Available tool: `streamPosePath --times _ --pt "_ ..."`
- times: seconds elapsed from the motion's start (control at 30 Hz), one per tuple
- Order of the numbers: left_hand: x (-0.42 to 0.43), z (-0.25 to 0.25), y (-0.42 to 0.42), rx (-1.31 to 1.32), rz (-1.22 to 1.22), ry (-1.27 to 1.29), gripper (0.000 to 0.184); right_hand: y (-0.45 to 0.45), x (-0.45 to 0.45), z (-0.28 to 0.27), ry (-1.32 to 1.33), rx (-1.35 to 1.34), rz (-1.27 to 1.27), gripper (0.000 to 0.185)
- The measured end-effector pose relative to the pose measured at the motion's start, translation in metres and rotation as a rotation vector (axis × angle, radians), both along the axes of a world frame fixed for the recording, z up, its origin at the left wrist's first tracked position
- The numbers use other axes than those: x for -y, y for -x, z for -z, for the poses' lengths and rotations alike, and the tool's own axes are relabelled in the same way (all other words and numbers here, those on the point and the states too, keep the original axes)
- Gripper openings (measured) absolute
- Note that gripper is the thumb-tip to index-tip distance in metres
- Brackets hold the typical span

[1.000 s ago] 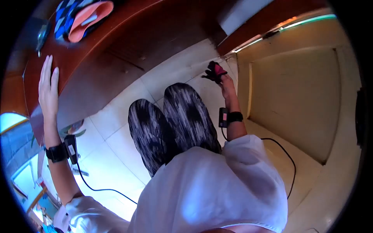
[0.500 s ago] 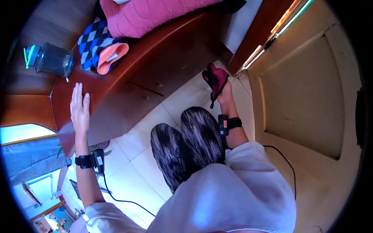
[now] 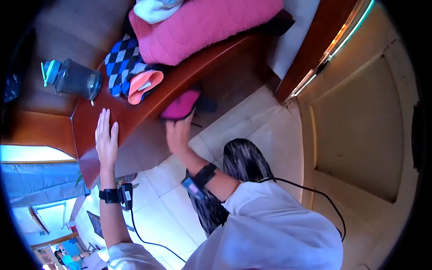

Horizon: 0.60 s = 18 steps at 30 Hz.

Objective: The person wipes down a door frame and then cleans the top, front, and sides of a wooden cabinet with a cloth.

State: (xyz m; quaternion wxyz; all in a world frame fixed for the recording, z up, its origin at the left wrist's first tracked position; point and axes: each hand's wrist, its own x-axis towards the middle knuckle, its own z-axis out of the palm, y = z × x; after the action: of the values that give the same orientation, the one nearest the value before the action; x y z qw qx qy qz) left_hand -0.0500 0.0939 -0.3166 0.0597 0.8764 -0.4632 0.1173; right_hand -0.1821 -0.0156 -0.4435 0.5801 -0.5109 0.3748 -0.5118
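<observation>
My left hand (image 3: pixel 107 140) lies flat on the reddish-brown wooden shelf (image 3: pixel 87 135), fingers stretched out and nothing in it. My right hand (image 3: pixel 179 135) is closed on a pink cloth piece with black trim (image 3: pixel 182 104), just off the curved shelf edge. Its exact kind is hard to make out, because hand and cloth are blurred. Nearest to the cloth on the shelf is a blue, black and grey checked fabric item (image 3: pixel 123 67) with a salmon lining. A dark clear jar (image 3: pixel 80 80) with a teal lid rests on its side beyond my left fingers.
A large pink knitted textile (image 3: pixel 204 31) and a pale cloth (image 3: pixel 156 10) lie at the back. Cabinet fronts drop below the shelf. A cream door (image 3: pixel 355 130) stands at right. Cables trail from both wrist bands. Another person (image 3: pixel 69 260) shows far off at lower left.
My right hand has swung left and up with the pink cloth, from above the floor near the door to the shelf edge. My left hand stays on the shelf; the view shifted slightly.
</observation>
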Motion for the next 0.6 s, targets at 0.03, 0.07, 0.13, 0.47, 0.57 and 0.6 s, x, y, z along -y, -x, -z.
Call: streamPosePath --times 0.03,0.07,0.13,0.47,0.57,0.6 --pt "0.0 0.0 -0.001 0.003 -0.002 -0.011 0.048 -0.001 -0.007 0.002 0.121 -0.051 -0.004 0.072" --pt "0.001 0.0 0.0 0.003 -0.004 -0.021 0.048 -0.001 -0.007 0.007 0.241 -0.106 -0.006 0.068" --pt "0.002 -0.001 0.003 -0.005 -0.005 -0.016 0.048 0.002 0.014 0.007 0.177 -0.003 0.052 0.061" --pt "0.001 0.0 0.001 -0.017 0.001 -0.034 0.047 0.02 0.125 -0.028 0.015 0.243 0.385 0.048" --pt "0.0 0.001 0.002 -0.016 -0.008 -0.035 0.047 0.024 0.14 -0.027 0.042 0.206 0.443 0.05" --pt "-0.001 0.002 0.0 -0.017 -0.001 -0.031 0.047 0.028 0.154 -0.03 -0.014 0.241 0.458 0.05"
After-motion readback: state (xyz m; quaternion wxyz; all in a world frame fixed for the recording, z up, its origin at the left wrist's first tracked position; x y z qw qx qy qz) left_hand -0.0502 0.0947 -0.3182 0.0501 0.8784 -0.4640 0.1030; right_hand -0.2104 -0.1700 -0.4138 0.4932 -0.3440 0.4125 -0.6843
